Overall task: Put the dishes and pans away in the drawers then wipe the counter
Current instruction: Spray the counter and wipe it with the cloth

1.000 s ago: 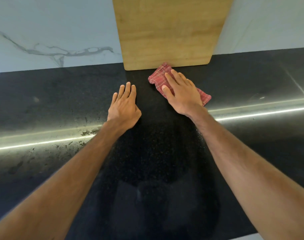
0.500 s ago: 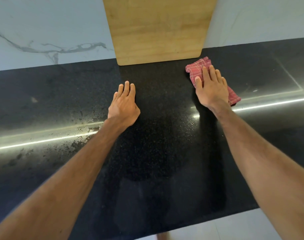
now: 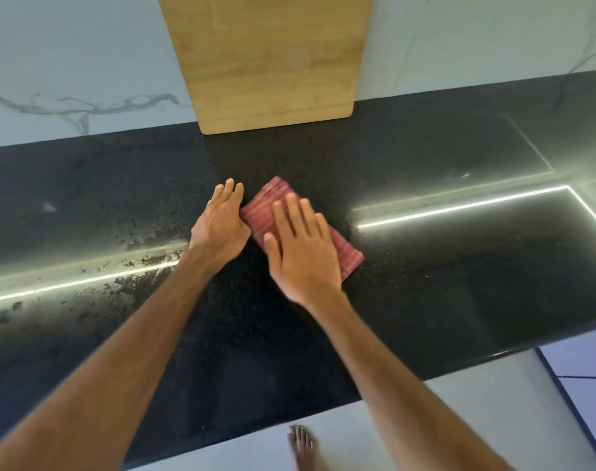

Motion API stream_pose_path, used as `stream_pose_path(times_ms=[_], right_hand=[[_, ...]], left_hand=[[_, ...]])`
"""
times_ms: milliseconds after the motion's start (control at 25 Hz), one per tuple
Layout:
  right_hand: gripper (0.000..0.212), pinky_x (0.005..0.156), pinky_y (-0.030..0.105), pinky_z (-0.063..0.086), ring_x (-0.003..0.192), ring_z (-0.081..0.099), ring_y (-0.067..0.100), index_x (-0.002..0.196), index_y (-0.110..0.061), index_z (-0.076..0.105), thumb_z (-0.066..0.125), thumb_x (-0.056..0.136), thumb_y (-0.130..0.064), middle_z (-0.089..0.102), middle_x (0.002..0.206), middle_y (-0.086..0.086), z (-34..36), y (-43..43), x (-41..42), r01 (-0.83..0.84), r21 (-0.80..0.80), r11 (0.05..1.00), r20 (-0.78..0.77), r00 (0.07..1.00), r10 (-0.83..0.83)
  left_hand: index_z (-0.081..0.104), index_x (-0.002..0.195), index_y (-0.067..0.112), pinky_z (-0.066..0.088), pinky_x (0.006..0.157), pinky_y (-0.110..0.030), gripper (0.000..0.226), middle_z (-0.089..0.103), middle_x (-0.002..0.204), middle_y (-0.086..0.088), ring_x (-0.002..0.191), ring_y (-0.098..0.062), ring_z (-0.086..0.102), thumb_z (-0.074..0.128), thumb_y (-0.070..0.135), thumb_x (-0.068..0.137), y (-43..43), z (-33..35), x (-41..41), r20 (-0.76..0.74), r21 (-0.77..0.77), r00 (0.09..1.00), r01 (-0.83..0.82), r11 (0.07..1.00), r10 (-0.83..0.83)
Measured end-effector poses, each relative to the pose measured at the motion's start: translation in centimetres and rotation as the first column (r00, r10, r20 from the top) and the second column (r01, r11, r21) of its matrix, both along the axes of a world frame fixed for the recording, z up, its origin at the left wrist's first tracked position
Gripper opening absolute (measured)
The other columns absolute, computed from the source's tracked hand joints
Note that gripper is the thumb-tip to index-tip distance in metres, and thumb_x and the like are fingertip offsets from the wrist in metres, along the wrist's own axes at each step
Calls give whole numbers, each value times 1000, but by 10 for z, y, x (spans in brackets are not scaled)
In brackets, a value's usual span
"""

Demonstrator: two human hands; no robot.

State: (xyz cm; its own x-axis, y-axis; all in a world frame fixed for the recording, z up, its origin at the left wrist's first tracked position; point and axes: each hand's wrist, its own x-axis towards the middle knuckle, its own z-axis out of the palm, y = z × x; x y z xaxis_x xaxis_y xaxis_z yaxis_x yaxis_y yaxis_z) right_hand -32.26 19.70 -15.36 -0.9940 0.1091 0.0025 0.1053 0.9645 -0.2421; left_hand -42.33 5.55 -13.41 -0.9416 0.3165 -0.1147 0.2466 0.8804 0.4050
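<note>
the right hand (image 3: 303, 253) is pressing flat, fingers spread, on a folded red cloth (image 3: 349, 258) lying on the black worktop (image 3: 459, 266), about midway between its back and front edges; nothing is clenched, the palm is just bearing down. the left hand (image 3: 220, 226) is resting open and flat on the worktop, its side touching the cloth's left edge. a wooden cutting board (image 3: 269, 59) is leaning upright at the back edge against the marble wall (image 3: 68, 62). wet smears (image 3: 133, 239) are showing left of the hands.
</note>
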Motion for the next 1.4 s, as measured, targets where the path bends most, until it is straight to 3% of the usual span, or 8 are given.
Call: stream_pose_path(times_ms=[200,440,600,680,800,1080,1240,1400], right_hand=[[67,130,43,7,160,0,18,165,-27,14,17,106,-59,5,173,-2,2,39,37,-116,-6,993,-6,993,116],[65,128,44,10,159,8,22,164,-28,16,19,107,-58,9,173,-1,-2,119,77,211,63,975,-10,977,-211],[67,129,49,9,160,4,25,165,-26,10,8,106,-59,5,173,2,1,63,126,223,64,973,-10,975,-223],[69,128,49,9,160,4,25,165,-25,10,7,106,-61,6,173,2,1,17,155,154,49,987,-17,988,-153],[69,128,48,12,159,9,26,164,-25,14,12,106,-63,12,173,3,-2,-25,183,75,28,997,-20,997,-75],[73,129,47,10,159,7,22,165,-26,11,14,104,-66,8,173,0,-4,36,188,24,59,998,-22,1000,-22],[73,130,47,5,160,-3,19,165,-21,6,12,105,-63,2,174,1,-3,104,189,111,63,992,-26,994,-110],[71,130,46,3,159,-10,15,165,-16,2,12,108,-58,-2,174,0,-7,149,182,59,131,990,-32,998,-55]], left_hand=[[19,161,14,23,125,-43,74,11,170,-3,157,-18,6,46,-2,95,4,-5,44,-32,13,999,8,1000,-8],[19,161,14,25,125,-41,72,10,170,0,157,-16,6,42,-4,95,21,-13,109,-71,50,990,129,990,-125],[25,161,15,27,124,-40,73,17,169,1,156,-13,11,44,-5,93,10,-15,156,-63,119,978,205,972,-198],[34,157,13,29,124,-41,71,32,164,-3,153,-17,25,44,-7,90,-3,-6,180,-46,218,986,166,962,-160],[47,144,6,33,120,-44,49,50,150,-12,142,-29,44,48,3,95,-19,10,207,-56,294,998,51,954,-37],[23,159,8,8,128,-40,58,11,169,-12,157,-24,4,43,20,106,-4,4,226,-18,90,989,150,985,-149],[13,162,12,5,128,-40,58,1,170,-9,157,-23,-3,33,26,109,34,0,231,-37,29,962,273,961,-272],[9,162,11,6,128,-44,59,-2,170,-9,157,-25,-5,31,29,110,91,-3,209,-42,-26,950,309,951,-310]])
